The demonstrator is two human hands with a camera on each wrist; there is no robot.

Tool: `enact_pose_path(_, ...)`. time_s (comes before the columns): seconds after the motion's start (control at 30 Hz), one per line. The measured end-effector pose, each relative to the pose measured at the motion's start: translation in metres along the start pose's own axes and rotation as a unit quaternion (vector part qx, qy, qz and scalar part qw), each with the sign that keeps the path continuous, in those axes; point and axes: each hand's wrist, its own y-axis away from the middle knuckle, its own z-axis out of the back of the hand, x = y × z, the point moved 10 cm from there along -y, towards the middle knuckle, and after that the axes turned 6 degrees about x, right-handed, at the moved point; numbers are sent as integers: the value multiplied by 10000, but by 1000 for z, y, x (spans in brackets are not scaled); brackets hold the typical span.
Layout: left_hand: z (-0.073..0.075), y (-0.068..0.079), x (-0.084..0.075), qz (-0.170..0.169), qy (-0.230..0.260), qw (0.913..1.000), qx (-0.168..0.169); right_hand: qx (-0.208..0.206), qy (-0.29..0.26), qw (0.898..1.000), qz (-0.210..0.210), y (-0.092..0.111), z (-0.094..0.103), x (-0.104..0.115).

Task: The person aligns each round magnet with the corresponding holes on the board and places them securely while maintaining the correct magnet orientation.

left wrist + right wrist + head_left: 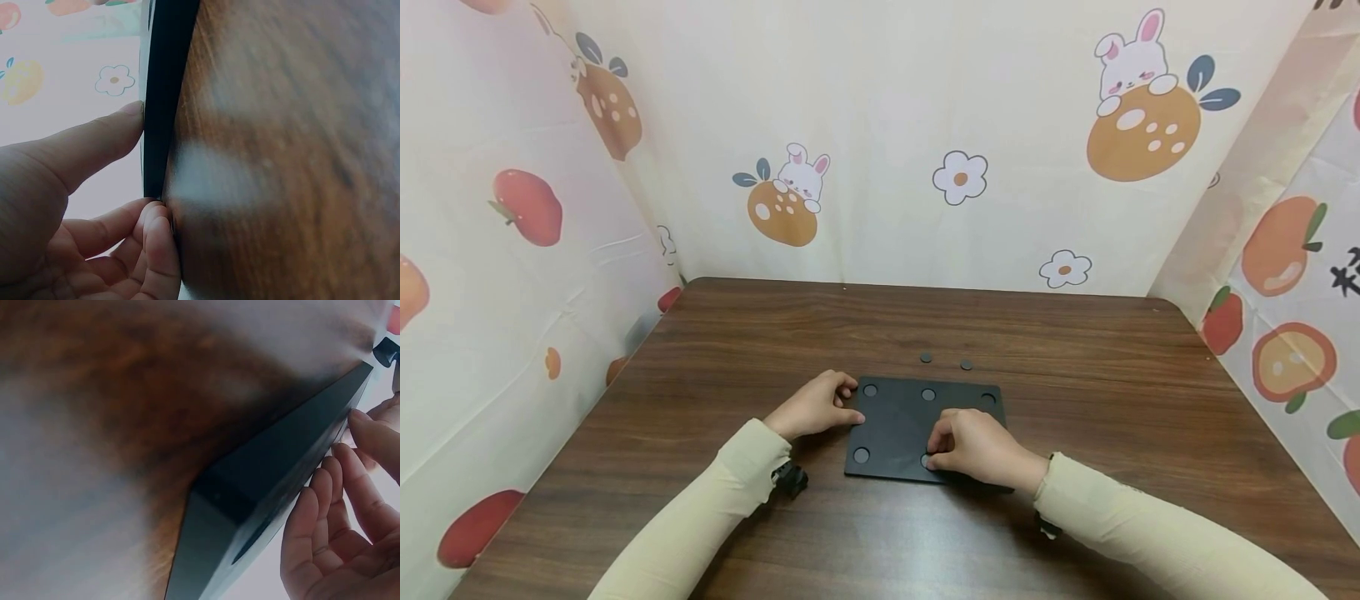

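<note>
A flat black rectangular board [891,429] with round spots along its long sides lies on the table. My left hand [818,406] holds the board's left side, thumb against the edge and bent fingers at the far corner; the left wrist view shows that thumb [106,140] touching the board. Over the board's near side, my right hand [977,446] pinches a small grey disc [926,461] between thumb and forefinger, right at the middle spot. In the right wrist view its other fingers [306,519] curl close to the board's face.
Two small dark discs, one to the left [926,357] and one to the right [966,365], lie on the brown wooden table [760,333] beyond the board. Round grey spots [870,390] show near the board's corners. A printed curtain [880,100] stands behind the table and along both sides.
</note>
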Motion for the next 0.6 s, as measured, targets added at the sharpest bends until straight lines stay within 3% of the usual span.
enact_pose_path(0.2, 0, 0, 0, -4, -6, 10000, -22, 10, -122, 9999, 54, -1, 2, -1)
enact_pose_path(0.43, 0, -1, 1, 22, 4, 10000, -30, 50, -762, 9968, 218, -4, 11, -8)
enact_pose_path(0.6, -1, -1, 2, 38, 52, 10000, -15, -231, -901, 9956, 133, -7, 26, -19)
